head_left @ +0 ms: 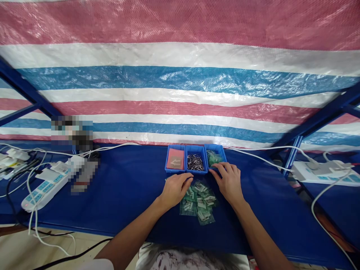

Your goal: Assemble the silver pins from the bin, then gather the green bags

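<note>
My left hand point(176, 190) rests before the left and middle blue bins, fingers stretched along their front edge and thumb slightly apart. My right hand point(230, 183) is at the front corner of the right bin point(224, 153), thumb outside and fingertips over the rim, spread apart. That bin holds green clear bags point(213, 157). Many small metal pins point(195, 162) fill the middle bin point(195, 149). In the left bin point(166, 165) lies a pink sheet point(174, 153) with a small bag of white pieces point(176, 162). Between my hands lie several small bags of white pieces point(201, 202).
The blue table point(120, 187) runs across the view. At left stands a white power strip point(46, 189) with plugs and cables; another power strip point(329, 174) is at right. A striped tarp point(180, 78) hangs behind, between blue metal posts point(295, 150). A blurred patch covers items at left.
</note>
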